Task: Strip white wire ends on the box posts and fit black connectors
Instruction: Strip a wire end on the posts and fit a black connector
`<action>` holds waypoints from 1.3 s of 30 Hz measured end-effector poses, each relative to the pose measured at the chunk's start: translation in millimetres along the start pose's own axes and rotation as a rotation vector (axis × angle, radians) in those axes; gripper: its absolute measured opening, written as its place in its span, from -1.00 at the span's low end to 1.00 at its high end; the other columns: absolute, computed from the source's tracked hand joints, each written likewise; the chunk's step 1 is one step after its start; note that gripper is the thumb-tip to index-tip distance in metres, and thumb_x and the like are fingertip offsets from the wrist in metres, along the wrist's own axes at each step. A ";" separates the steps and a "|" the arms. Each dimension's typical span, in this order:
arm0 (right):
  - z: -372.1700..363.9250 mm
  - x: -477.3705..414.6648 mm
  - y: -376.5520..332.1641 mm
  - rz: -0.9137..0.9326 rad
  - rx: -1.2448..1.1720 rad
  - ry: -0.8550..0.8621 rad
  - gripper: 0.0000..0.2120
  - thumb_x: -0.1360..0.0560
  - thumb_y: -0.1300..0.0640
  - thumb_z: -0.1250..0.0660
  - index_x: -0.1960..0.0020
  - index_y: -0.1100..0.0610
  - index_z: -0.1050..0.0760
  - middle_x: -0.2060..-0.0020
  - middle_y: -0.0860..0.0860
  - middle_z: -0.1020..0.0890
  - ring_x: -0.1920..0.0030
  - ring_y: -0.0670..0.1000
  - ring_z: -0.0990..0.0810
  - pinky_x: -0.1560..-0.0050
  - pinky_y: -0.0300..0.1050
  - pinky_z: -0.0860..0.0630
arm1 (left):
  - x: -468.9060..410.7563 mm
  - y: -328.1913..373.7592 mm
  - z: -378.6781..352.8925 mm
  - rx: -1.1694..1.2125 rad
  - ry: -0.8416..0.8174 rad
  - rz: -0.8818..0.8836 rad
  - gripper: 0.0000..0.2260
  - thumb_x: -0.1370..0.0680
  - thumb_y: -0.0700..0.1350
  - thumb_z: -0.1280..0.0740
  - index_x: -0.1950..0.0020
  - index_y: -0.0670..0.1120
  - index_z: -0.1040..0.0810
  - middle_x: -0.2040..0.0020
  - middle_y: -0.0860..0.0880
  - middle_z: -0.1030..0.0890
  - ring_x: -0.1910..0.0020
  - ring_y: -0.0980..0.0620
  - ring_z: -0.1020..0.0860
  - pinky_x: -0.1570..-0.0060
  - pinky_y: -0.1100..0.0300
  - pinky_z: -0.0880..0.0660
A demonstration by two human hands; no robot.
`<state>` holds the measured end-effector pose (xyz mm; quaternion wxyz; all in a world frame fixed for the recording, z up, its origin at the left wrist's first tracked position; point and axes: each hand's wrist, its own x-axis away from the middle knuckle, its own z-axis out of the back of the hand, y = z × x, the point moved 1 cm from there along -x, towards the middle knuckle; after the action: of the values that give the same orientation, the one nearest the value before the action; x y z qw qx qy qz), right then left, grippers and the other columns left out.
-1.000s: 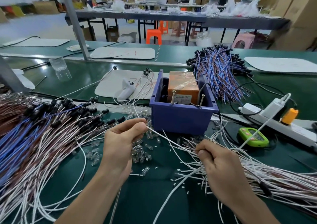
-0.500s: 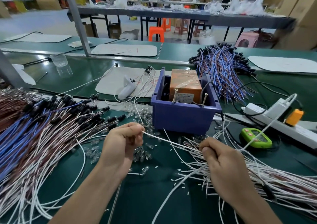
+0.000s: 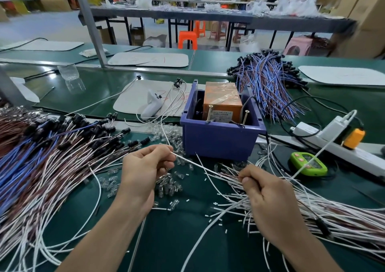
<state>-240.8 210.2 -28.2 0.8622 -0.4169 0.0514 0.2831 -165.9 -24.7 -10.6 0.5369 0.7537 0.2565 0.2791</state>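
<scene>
The left hand [image 3: 145,167] is closed into a loose fist in front of the purple bin [image 3: 220,144], its fingers curled into the palm and its thumb and forefinger pinching a white wire [image 3: 206,166] just where it leaves the hand. That wire runs taut, down and to the right, above the green bench top [image 3: 177,240] to the right hand [image 3: 268,201]. The right hand's fingers are also curled tight, with the thumb pressed on top, and it grips the wire where it meets the heap of white wires [image 3: 325,215] spread out to the right. Whether other strands are caught under those fingers cannot be told. Inside the bin sits an orange box [image 3: 223,99] wrapped in clear tape, and two upright screw posts [image 3: 209,113] stand at its front edge, well apart from both hands. Small clear bulbs [image 3: 168,185] and short white offcuts lie scattered on the bench under and between the hands. To the left lies a broad pile of white, blue and brown wires, their ends fitted with black connectors [image 3: 98,130] that point toward the bin. A second bundle of blue and brown wires [image 3: 268,84] lies behind the bin on the right. A green handheld device [image 3: 308,164] rests near a white power strip [image 3: 337,147] carrying an orange plug [image 3: 354,138].
</scene>
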 end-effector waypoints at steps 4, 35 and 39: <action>0.8 -0.4 0.9 0.007 0.011 -0.002 -0.75 -0.61 0.24 -0.32 0.15 -0.06 -0.54 0.44 -0.19 -0.51 0.45 -0.10 -0.43 0.42 -0.29 -0.27 | 1.1 0.5 -2.1 -0.029 0.015 -0.011 -0.72 -0.52 -0.32 -0.40 0.32 -0.06 -0.75 0.33 -0.11 -0.69 0.45 0.12 -0.58 0.49 0.39 -0.43; -1.7 1.5 -1.1 0.037 -0.092 0.021 -0.77 -0.62 0.18 -0.27 0.07 -0.14 -0.52 0.49 -0.08 -0.48 0.53 -0.12 -0.35 0.50 -0.32 -0.17 | 0.7 5.1 2.5 0.372 -0.250 0.197 -0.84 -0.34 -0.33 -0.44 0.16 -0.15 -0.76 0.21 -0.11 -0.70 0.35 0.09 -0.64 0.32 0.34 -0.60; 0.9 0.6 -3.4 0.034 -0.120 0.010 -0.76 -0.62 0.21 -0.28 0.08 -0.13 -0.53 0.51 -0.06 -0.46 0.54 -0.12 -0.35 0.51 -0.30 -0.19 | 2.2 5.9 3.0 0.296 -0.235 0.149 -0.87 -0.24 -0.20 -0.55 0.23 -0.09 -0.76 0.24 -0.08 -0.70 0.33 0.09 -0.65 0.27 0.30 -0.61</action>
<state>-238.6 209.5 -25.5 0.8305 -0.4684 0.0456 0.2980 -161.7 -26.9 -5.5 0.4245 0.8685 0.1740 0.1874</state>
